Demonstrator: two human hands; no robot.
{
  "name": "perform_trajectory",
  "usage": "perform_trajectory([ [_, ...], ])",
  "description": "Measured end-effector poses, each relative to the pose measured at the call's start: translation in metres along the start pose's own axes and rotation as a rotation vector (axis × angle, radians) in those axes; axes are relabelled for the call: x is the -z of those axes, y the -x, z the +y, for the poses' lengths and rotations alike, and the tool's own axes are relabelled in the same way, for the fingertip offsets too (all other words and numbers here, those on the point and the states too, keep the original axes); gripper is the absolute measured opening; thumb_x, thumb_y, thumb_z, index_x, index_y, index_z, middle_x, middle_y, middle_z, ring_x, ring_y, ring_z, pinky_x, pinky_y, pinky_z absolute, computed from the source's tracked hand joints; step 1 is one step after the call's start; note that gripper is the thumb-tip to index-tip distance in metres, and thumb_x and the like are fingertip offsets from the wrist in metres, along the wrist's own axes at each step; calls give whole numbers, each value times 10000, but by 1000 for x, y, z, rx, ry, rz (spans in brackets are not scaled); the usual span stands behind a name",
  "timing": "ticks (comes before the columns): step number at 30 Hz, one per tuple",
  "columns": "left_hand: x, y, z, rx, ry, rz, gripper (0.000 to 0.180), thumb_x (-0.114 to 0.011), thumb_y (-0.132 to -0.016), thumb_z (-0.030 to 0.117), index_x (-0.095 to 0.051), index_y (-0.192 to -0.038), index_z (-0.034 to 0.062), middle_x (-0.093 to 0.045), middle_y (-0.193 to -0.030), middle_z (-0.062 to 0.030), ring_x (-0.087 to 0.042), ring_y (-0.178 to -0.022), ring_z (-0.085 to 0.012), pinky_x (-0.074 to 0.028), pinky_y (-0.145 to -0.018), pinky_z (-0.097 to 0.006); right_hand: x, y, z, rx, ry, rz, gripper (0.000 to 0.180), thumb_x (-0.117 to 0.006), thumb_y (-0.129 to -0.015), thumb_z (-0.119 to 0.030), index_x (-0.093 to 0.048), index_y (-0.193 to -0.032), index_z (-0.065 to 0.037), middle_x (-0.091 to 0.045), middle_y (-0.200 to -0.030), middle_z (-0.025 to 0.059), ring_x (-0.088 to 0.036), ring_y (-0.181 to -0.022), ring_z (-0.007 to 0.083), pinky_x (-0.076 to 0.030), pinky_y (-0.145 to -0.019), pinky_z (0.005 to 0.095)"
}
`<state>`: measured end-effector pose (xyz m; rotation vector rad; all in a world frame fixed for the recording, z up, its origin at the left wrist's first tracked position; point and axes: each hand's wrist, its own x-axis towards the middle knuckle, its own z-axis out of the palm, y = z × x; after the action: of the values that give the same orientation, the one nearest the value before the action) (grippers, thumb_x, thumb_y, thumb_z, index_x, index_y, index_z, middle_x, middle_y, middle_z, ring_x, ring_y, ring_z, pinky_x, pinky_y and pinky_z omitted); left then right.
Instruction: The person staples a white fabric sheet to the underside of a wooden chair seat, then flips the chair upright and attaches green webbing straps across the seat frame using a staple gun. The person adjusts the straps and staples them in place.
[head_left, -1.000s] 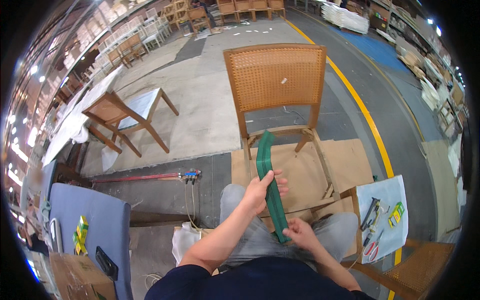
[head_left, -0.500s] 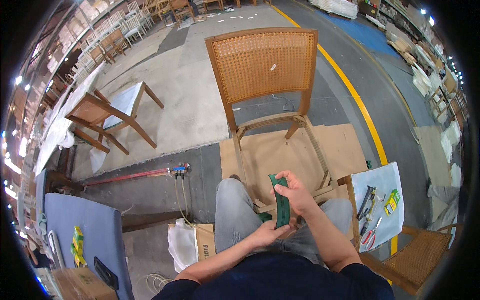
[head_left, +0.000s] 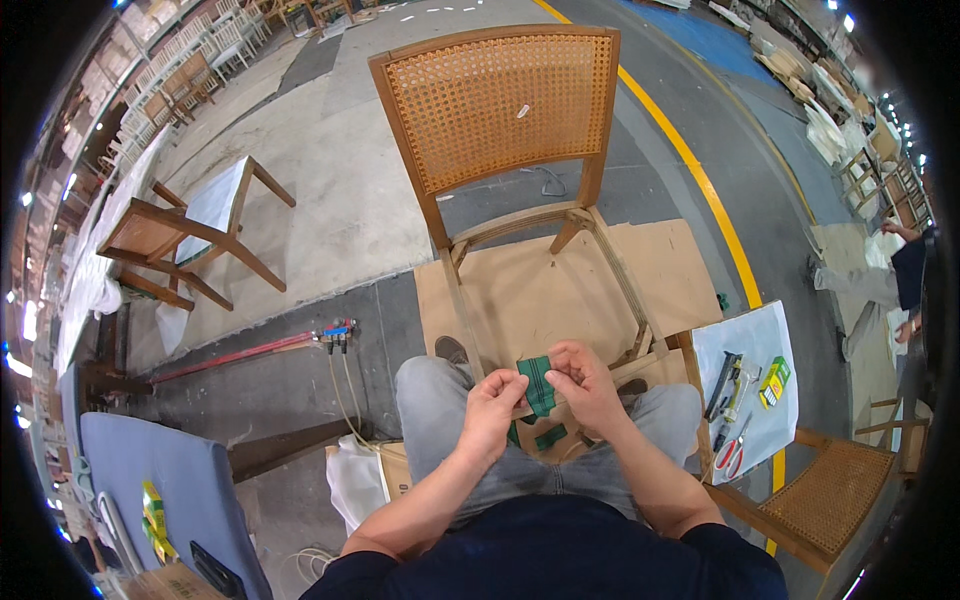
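Observation:
My left hand (head_left: 492,410) and my right hand (head_left: 588,388) pinch a piece of green webbing (head_left: 537,386) with dark stripes. It is held between thumbs and fingers above my lap. More green webbing (head_left: 550,437) shows just below the hands, partly hidden. In front of me stands a wooden chair (head_left: 466,320) with a woven cane backrest (head_left: 505,110). Its seat frame is open in the middle, and its near rail is partly covered by my hands and knees.
At my right, a white-covered surface (head_left: 770,325) bears red-handled scissors (head_left: 733,455), a black tool (head_left: 722,385) and a yellow-green box (head_left: 773,382). A blue padded surface (head_left: 150,450) is at my left. Cardboard (head_left: 680,270) lies under the chair. A person (head_left: 908,270) appears far right.
The long hanging strip of webbing is now a short piece held up between both hands. My left hand has risen beside the right. The view has shifted slightly, and a person has appeared at the right.

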<state>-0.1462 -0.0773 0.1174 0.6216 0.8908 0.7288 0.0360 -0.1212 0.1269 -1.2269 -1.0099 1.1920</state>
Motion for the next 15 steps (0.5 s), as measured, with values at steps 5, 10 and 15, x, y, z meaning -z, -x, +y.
perform_trajectory([
  [5, -4, -2, 6, -50, 34, 72, 70, -694, -1038, 103, -702, -1082, 49, -695, -929, 22, -593, -802, -53, -496, -758, -227, -2, -13, -6, 15, 248, -34, 137, -694, -981, -19, -703, -1118, -17, -738, -954, 50, -683, -860, 104, -562, -781, 286],
  [10, 1, -12, 12, -117, -109, 45, 68, -672, -1043, 74, -696, -1095, 36, -703, -968, 19, -622, -854, -61, -514, -784, -242, -6, -26, -9, 91, 338, -27, 171, -715, -963, -28, -731, -1133, -13, -766, -967, 86, -713, -862, 133, -570, -773, 294],
  [15, 4, -21, 14, -229, -209, 109, 110, -685, -1030, 63, -690, -1126, 10, -731, -1004, -15, -664, -875, -69, -534, -788, -239, -10, -41, -15, 106, 404, -14, 180, -730, -947, -39, -746, -1125, -16, -767, -970, 123, -730, -854, 183, -573, -768, 315],
])
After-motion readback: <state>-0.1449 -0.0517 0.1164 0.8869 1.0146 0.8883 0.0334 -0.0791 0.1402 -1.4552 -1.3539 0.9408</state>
